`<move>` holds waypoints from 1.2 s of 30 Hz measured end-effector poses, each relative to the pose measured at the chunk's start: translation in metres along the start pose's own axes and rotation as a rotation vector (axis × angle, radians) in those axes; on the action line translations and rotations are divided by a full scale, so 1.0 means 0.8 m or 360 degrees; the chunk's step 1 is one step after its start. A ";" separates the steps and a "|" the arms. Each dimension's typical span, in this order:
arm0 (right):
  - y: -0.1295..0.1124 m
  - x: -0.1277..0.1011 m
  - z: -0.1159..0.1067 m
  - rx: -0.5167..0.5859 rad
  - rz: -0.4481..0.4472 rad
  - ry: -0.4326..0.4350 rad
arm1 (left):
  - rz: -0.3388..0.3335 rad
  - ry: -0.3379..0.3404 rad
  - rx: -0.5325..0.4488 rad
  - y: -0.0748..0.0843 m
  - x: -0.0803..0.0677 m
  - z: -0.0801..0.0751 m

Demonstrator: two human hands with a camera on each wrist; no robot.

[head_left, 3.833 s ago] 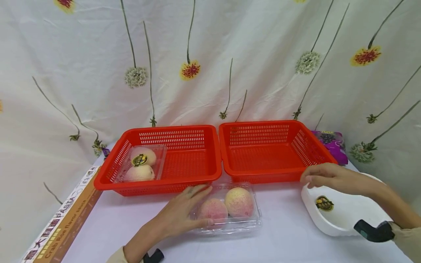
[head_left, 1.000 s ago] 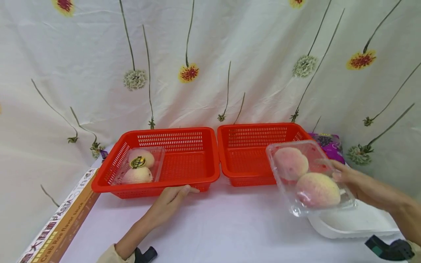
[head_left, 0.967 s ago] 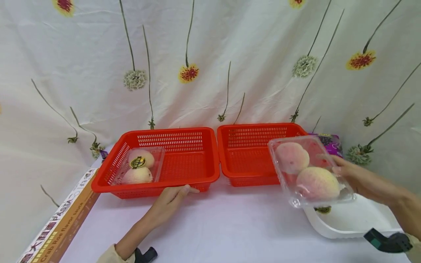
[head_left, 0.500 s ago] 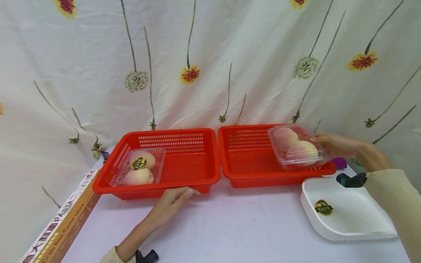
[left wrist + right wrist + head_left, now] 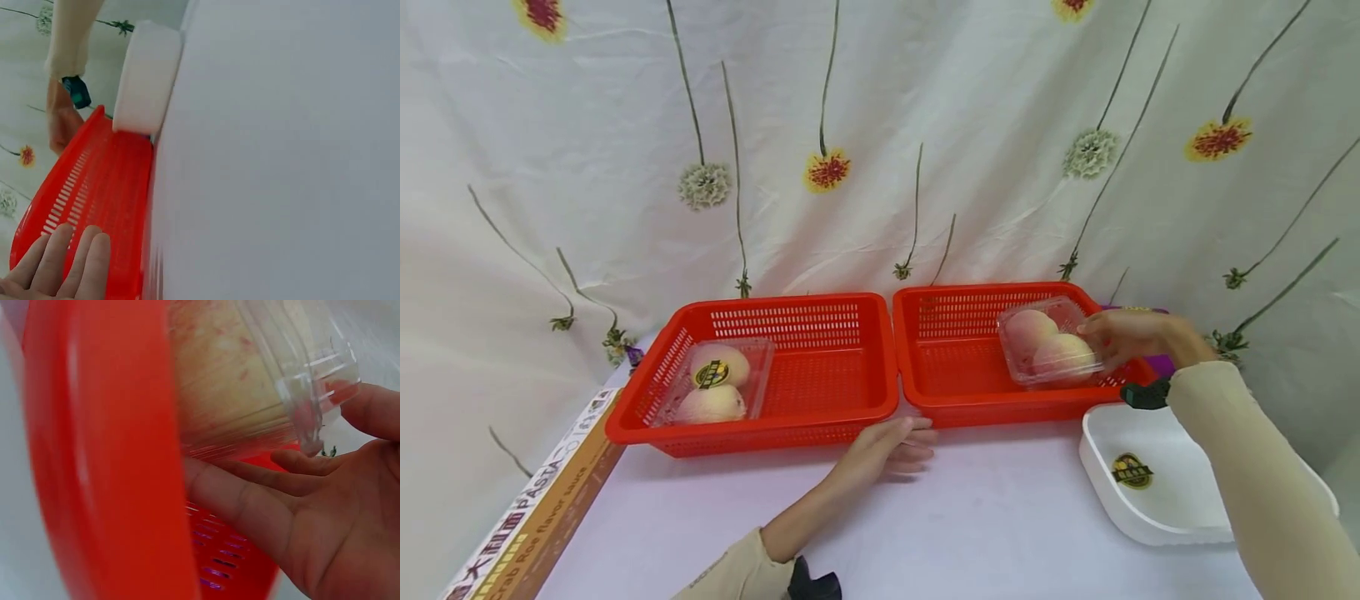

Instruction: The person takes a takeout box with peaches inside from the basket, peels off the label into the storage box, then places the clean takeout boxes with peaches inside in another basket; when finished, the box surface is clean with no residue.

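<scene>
Inside the right red basket (image 5: 955, 367), the right hand (image 5: 1131, 335) grips a clear peach box (image 5: 1047, 342) near its right wall; the left hand (image 5: 887, 443) rests open, fingers straight, on the table (image 5: 985, 525).

Right hand (image 5: 325, 531): lower right, palm toward the camera; fingers (image 5: 250, 500) run under the clamshell, thumb (image 5: 375, 409) pressing its edge from the right.
Clamshell (image 5: 312, 369): clear plastic, top centre, tilted, pinched at its rim between thumb and fingers.
Peach (image 5: 231, 381): pale yellow with red flecks, inside the clamshell, pressed against its wall.
Basket (image 5: 106, 462): red plastic; its broad rim crosses the left half, blurred by closeness; slotted wall shows below the fingers.
</scene>
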State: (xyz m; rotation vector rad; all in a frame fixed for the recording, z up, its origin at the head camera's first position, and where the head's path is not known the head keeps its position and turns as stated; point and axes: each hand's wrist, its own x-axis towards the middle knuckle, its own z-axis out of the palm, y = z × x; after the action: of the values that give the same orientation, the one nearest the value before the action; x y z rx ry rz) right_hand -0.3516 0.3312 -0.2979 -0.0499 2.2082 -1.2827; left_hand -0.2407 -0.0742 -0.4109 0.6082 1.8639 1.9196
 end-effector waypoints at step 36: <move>-0.095 0.020 0.098 -0.0871 -0.0414 0.0155 | -0.0025 0.0197 -0.0315 0.004 0.000 0.037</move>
State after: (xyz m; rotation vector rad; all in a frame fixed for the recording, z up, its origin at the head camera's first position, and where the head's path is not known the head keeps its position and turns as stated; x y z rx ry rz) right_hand -0.3448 0.2238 -0.2730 -0.5080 2.6420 -0.7764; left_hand -0.2239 -0.0501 -0.4068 0.4200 1.7145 2.1419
